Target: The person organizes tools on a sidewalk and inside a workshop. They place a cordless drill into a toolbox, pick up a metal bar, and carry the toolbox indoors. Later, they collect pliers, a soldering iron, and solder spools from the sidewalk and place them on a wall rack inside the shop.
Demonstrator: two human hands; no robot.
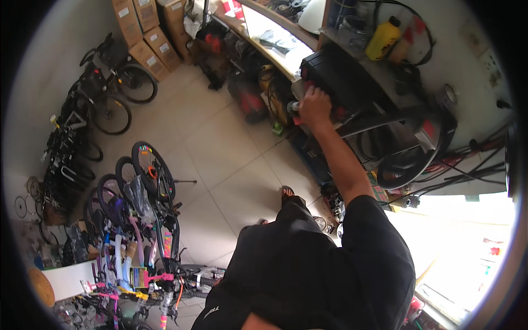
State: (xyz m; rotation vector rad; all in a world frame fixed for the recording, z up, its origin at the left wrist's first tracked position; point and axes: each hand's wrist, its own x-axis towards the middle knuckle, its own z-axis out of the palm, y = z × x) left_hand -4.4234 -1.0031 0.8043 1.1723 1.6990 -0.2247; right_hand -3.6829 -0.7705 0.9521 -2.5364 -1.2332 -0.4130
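My right hand reaches out over the edge of a cluttered workbench on the right, with its fingers curled. Red bits show beside the fingers, but what they hold, if anything, is hidden. Right behind the hand stands a black box with a long dark side. Just left of the wrist, a small pale, round-ended object sticks out at the bench edge. My left hand is out of view; only a patch of bare skin shows at the lower edge.
Several bicycles line the left wall, and small colourful bikes crowd the lower left. Cardboard boxes are stacked at the far left. A yellow bottle and a black tyre are on the right. A red-black machine sits on the tiled floor.
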